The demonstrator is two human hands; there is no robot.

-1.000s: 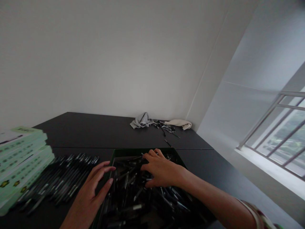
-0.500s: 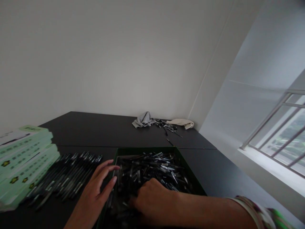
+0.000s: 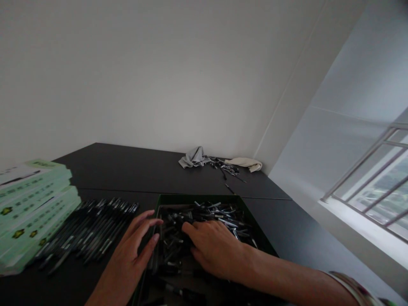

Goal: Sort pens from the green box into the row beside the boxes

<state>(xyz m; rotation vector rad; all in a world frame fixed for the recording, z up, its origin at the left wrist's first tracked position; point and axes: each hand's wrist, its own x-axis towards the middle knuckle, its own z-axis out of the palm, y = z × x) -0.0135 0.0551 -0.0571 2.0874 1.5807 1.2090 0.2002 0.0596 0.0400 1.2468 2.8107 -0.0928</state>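
Note:
A dark green box [image 3: 255,229] full of loose black and silver pens [image 3: 219,212] sits on the black table in front of me. My right hand [image 3: 213,248] lies inside the box on the pens, fingers stretched forward and slightly spread. My left hand [image 3: 130,255] rests on the box's left rim, fingers extended and apart, thumb toward the inside. Just left of it, a row of black pens [image 3: 89,229] lies side by side on the table.
A stack of pale green boxes [image 3: 28,208] stands at the left edge. At the table's far corner lie a grey cloth [image 3: 193,156], a beige cloth [image 3: 245,163] and a few loose pens [image 3: 228,170]. A barred window [image 3: 376,187] is on the right.
My right hand pulled back to the near end of the box with fingers bunched, then slid forward again and flattened over the pens. My left hand stayed on the rim.

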